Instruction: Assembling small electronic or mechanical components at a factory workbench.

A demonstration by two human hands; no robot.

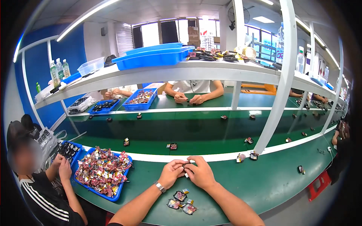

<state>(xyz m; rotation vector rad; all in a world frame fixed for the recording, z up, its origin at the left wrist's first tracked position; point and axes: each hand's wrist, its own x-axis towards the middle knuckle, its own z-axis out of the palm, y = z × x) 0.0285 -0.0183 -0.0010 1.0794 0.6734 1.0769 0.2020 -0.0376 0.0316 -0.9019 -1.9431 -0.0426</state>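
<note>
My left hand [171, 174] and my right hand [201, 173] meet over the green worktable. Between their closed fingertips they pinch a small dark electronic part [186, 164], mostly covered by the fingers; a pale tab shows below it. A watch with a metal band [160, 187] is on my left wrist. On the table between my forearms lies a loose group of small electronic assemblies [180, 196], with black edges, pinkish boards and yellow-white tabs. Left of my left arm stands a blue tray [120, 190] heaped with similar pinkish pieces [101, 170].
Ahead runs a green conveyor belt [196, 132] with scattered assemblies. A white post [277, 83] rises at right, carrying an overhead shelf [181, 73] with blue trays. At left, a person in a striped sleeve [45, 203] works beside a tray of black parts [68, 150]. Another person's hands [189, 99] work opposite.
</note>
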